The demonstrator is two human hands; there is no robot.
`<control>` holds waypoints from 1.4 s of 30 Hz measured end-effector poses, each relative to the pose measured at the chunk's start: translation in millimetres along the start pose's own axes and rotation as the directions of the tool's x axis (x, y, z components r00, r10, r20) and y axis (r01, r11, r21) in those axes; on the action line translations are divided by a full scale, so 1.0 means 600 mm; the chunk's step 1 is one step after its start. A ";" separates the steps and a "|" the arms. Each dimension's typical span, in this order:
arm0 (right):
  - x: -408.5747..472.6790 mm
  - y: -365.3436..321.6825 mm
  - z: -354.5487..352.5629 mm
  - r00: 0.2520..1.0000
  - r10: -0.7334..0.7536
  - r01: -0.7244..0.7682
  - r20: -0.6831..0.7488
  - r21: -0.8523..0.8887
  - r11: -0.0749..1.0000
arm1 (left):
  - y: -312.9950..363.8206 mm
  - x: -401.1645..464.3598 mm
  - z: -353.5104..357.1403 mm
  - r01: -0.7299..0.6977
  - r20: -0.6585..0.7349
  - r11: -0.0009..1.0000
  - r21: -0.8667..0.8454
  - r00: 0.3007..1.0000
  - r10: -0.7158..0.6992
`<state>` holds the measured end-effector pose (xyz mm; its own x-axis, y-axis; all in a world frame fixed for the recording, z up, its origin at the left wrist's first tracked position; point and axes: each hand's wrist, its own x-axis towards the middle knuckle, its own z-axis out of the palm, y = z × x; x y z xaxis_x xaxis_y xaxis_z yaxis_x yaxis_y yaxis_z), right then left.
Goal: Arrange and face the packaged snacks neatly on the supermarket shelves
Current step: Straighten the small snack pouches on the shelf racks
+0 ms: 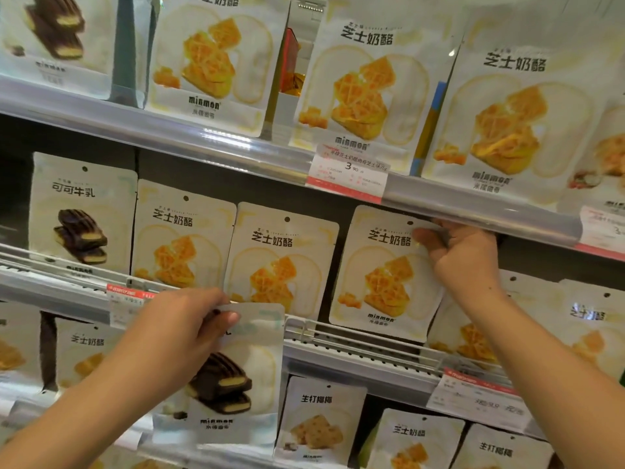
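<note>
Cheese waffle packet stood at the right end of the middle shelf row, front facing out, tilted slightly with its top leaning right. Right hand gripped its top right corner just under the rail of the shelf above; thumb lay on the front, other fingers curled behind the edge. Two matching waffle packets stood to its left, then a chocolate packet on the shelf at the far left of the row.

Left hand held a loose chocolate packet by its top left corner, thumb across the front, fingers behind. This packet hung in front of the lower shelf rail, not seated in any row.

Judged step: straightening the right-hand waffle packet while the stray chocolate packet waited for placement. Next move likely called for squaring the waffle packet upright against its neighbours, then carrying the chocolate packet left to the matching facing. Risk: packets behind could tip when the front one was shifted.
</note>
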<state>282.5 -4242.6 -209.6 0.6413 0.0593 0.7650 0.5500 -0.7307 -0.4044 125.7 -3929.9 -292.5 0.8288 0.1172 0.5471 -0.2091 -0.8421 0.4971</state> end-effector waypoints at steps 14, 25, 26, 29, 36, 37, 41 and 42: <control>-0.026 -0.015 0.020 0.944 0.191 -0.048 0.268 -0.463 0.885 | 0.012 0.003 0.008 -0.001 0.041 0.999 0.042 0.999 0.000; -0.096 -0.048 0.018 0.975 -0.183 0.204 0.126 -0.183 0.962 | 0.047 -0.003 0.015 0.037 0.067 0.997 0.062 0.997 -0.041; -0.118 -0.062 0.022 0.964 -0.212 0.219 0.158 -0.028 0.975 | 0.050 -0.004 0.017 0.037 0.065 0.997 0.075 0.997 -0.042; -0.174 -0.103 0.038 0.924 -0.182 0.054 0.337 0.357 0.933 | 0.062 -0.010 0.024 0.033 0.078 0.994 0.106 0.996 -0.042; -0.255 -0.130 0.098 0.751 -0.124 -0.364 0.649 0.563 0.742 | 0.082 -0.056 0.009 0.091 0.006 0.995 0.032 0.996 -0.091; -0.261 -0.136 0.107 0.747 -0.139 -0.365 0.651 0.575 0.733 | 0.081 -0.065 0.003 0.103 -0.012 0.994 0.034 0.995 -0.103; -0.273 -0.183 0.146 0.774 -0.161 -0.344 0.613 0.620 0.705 | 0.057 -0.107 -0.026 0.116 -0.131 0.991 0.071 0.986 -0.106; -0.274 -0.200 0.156 0.776 -0.160 -0.350 0.610 0.628 0.695 | 0.044 -0.122 -0.034 0.128 -0.180 0.987 0.101 0.978 -0.108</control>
<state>161.2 -4101.1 -333.7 0.7359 0.5782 0.3524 0.4935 -0.1015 -0.8638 48.9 -3949.8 -305.4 0.7394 0.3004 0.6025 -0.0483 -0.8689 0.4926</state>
